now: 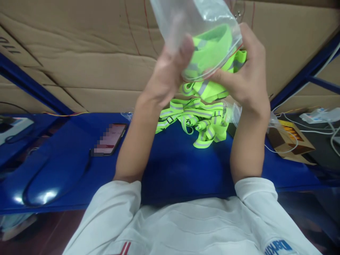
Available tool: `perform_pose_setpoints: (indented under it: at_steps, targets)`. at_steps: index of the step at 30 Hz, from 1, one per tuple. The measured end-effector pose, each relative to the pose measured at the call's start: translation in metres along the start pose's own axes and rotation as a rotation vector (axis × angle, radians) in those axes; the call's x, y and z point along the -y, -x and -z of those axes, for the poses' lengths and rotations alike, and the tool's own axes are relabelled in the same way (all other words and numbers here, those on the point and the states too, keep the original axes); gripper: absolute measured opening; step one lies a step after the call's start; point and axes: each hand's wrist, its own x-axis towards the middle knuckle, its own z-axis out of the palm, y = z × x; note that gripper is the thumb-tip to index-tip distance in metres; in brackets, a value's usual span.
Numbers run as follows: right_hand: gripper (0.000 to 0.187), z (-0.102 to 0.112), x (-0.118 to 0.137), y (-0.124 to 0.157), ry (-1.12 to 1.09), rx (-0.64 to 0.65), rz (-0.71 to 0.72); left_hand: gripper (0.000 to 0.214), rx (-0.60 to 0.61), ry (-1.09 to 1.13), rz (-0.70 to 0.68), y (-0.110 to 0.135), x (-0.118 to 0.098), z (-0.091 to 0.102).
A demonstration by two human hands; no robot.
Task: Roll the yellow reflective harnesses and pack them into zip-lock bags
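Both my hands are raised above the blue table. My left hand grips the side of a clear plastic bag, thumb pressed on it. Inside the bag's mouth sits a folded neon-green reflective strap. My right hand is closed on the bag's rim and the strap, with part of the strap hanging out below. A heap of more neon-green reflective straps lies on the table under my hands.
A phone lies on the table at the left. A small cardboard box and white cables are at the right. Large cardboard sheets stand behind the table. More clear bags lie by the heap.
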Motion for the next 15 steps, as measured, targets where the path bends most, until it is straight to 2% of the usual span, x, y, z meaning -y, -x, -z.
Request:
perform_pose_setpoints:
  at_steps: [2, 6, 8, 10, 13, 15]
  targets:
    - [0.040, -0.011, 0.000, -0.002, -0.009, -0.087, 0.009, 0.068, 0.010, 0.031, 0.090, 0.010, -0.009, -0.008]
    - [0.050, -0.034, -0.012, -0.004, 0.138, -0.448, -0.065, 0.072, 0.039, 0.091, 0.256, 0.016, -0.013, -0.019]
    - [0.048, -0.039, -0.019, -0.004, 0.198, -0.488, -0.079, 0.072, 0.043, 0.126, 0.336, 0.008, -0.003, -0.021]
    - [0.044, -0.042, -0.022, -0.003, 0.166, -0.483, -0.041, 0.066, -0.005, 0.225, 0.394, -0.003, 0.013, -0.023]
    - [0.045, -0.047, -0.016, 0.000, 0.144, -0.496, -0.017, 0.049, -0.197, 0.514, 0.449, -0.016, 0.033, -0.033]
    - [0.043, -0.056, -0.008, 0.002, 0.174, -0.531, -0.037, 0.035, -0.320, 0.639, 0.474, -0.018, 0.034, -0.043]
